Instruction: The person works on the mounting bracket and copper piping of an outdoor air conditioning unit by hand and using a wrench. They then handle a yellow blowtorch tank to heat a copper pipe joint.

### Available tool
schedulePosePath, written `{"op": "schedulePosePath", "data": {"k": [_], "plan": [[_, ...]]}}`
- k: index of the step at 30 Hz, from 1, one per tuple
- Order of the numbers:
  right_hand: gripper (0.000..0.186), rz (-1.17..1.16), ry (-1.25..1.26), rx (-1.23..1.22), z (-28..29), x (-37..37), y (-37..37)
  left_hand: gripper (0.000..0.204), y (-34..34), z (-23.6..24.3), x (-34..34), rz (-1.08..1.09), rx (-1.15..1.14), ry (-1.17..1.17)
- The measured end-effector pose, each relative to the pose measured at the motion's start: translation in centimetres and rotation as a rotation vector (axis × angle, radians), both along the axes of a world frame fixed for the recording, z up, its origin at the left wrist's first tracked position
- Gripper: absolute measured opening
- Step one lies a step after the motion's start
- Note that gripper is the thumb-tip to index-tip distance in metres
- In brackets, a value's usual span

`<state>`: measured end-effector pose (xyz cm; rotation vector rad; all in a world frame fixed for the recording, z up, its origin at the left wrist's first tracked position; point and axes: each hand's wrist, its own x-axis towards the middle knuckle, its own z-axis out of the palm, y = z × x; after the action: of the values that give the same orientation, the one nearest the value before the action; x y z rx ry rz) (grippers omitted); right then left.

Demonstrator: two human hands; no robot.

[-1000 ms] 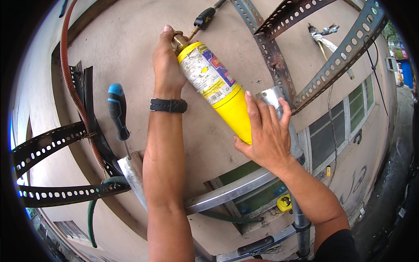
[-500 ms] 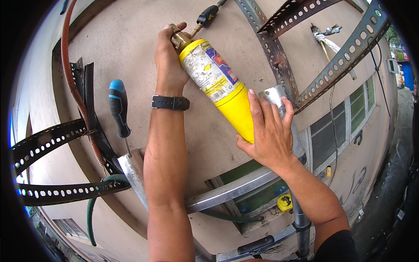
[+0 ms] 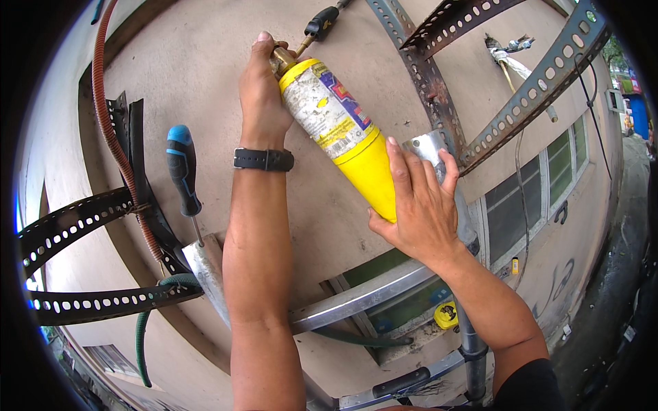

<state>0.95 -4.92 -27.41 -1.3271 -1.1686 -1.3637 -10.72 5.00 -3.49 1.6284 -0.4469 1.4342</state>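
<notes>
A yellow gas cylinder (image 3: pixel 343 133) with a worn printed label slants against the beige wall (image 3: pixel 185 61), its brass neck (image 3: pixel 281 58) pointing up and left. The left hand (image 3: pixel 264 96) is clenched around that neck, a black watch (image 3: pixel 264 159) on its wrist. The right hand (image 3: pixel 418 202) grasps the cylinder's lower end, fingers spread over it. Far above the neck sits a black torch fitting (image 3: pixel 322 20). To the right run rusted perforated angle bars (image 3: pixel 439 82). On the left a blue-handled screwdriver (image 3: pixel 184 175) stands near black perforated brackets (image 3: pixel 75 219) and a copper pipe (image 3: pixel 110 130).
</notes>
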Motion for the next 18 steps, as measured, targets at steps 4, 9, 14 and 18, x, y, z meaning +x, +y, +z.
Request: {"op": "schedulePosePath", "data": {"k": [4,9,14,18], "plan": [[0.114,-0.009,0.005,-0.01,-0.02,-0.01,0.13,0.043,-0.37,-0.06,0.02,0.003,-0.023,-0.012],[0.114,-0.01,0.003,-0.012,0.1,-0.11,-0.04,0.046,0.06,0.29,0.05,-0.023,-0.014,-0.002],[0.114,-0.022,-0.008,-0.008,-0.05,0.06,0.29,0.051,0.07,0.2,-0.11,-0.008,0.036,0.006],[0.114,-0.021,-0.01,-0.005,-0.07,0.11,0.26,0.052,0.06,0.07,0.02,0.014,0.057,0.008]]}}
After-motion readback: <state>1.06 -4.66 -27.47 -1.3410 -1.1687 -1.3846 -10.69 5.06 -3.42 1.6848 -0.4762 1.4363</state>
